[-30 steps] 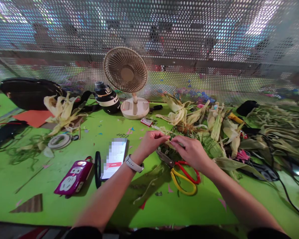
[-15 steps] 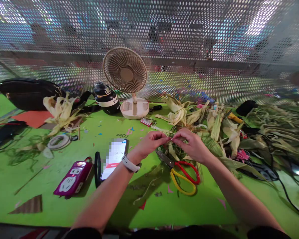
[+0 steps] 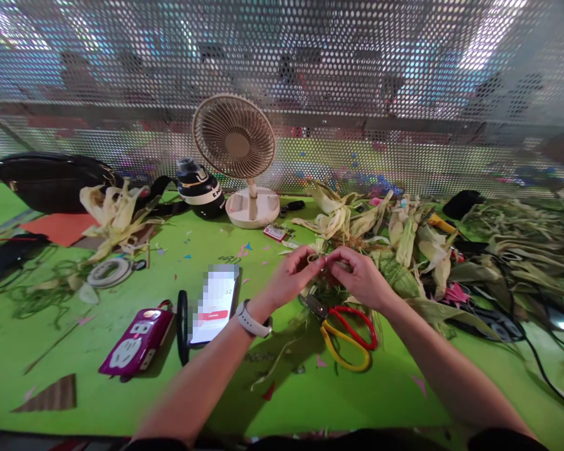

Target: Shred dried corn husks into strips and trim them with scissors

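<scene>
Fingertips pinched, my left hand (image 3: 292,279) meets my right hand (image 3: 363,279) above the green table. A thin pale strand (image 3: 313,257) curls in a small loop at the left fingertips; it looks like a strip of corn husk, though most of it is hidden by the fingers. The right thumb and fingers are also closed at the same spot, on what seems to be the same strand. Just below both hands lie scissors (image 3: 343,329) with one red and one yellow handle, their blades partly under green scraps. Dried corn husks (image 3: 331,216) are heaped behind the hands.
Left of my forearm are a phone (image 3: 216,307), a purple power strip (image 3: 138,341) and a tape roll (image 3: 110,270). A fan (image 3: 252,210) and a black bottle (image 3: 200,188) stand at the back by a perforated metal screen (image 3: 404,150). Cables (image 3: 536,357) run along the right.
My hands have shifted slightly down, and the left fingers have rolled inward. A small loop of the strand now shows above the left fingertips. The scissors have stayed put.
</scene>
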`<state>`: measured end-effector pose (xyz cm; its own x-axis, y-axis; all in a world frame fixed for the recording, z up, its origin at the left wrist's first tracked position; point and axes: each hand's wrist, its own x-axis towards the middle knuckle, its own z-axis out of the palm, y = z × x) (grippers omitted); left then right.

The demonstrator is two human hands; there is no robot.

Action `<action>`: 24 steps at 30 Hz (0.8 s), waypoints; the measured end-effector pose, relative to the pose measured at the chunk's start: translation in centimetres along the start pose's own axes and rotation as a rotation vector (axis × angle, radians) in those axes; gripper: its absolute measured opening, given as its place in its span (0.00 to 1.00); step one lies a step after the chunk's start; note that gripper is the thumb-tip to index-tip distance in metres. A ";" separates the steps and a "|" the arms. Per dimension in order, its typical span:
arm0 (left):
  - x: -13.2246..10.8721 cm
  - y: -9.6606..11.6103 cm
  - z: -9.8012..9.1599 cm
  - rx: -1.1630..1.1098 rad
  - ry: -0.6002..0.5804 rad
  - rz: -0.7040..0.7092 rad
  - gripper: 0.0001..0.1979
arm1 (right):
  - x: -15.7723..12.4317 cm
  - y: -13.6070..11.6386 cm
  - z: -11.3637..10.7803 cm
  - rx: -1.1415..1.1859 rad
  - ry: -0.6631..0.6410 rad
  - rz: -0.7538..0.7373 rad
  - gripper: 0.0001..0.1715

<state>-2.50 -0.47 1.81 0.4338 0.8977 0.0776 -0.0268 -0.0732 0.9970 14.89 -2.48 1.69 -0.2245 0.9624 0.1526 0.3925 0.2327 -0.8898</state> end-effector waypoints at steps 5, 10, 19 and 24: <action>-0.4 -1.1 0.9 -0.087 0.052 0.002 0.12 | 0.1 0.0 0.0 0.015 0.008 0.026 0.07; -0.5 -2.4 1.5 -0.189 0.296 0.000 0.14 | 0.2 0.3 -0.1 0.018 0.045 0.021 0.09; -0.7 -3.6 2.0 -0.108 0.347 0.125 0.16 | 0.1 0.1 0.2 0.161 0.081 0.060 0.10; -0.6 -2.8 2.4 -0.134 0.268 0.119 0.15 | 0.2 0.2 0.2 0.045 0.086 0.011 0.09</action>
<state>-0.46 -1.82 -1.08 0.1686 0.9699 0.1755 -0.1897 -0.1428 0.9714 14.82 -2.27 1.44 -0.1426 0.9737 0.1777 0.3532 0.2178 -0.9099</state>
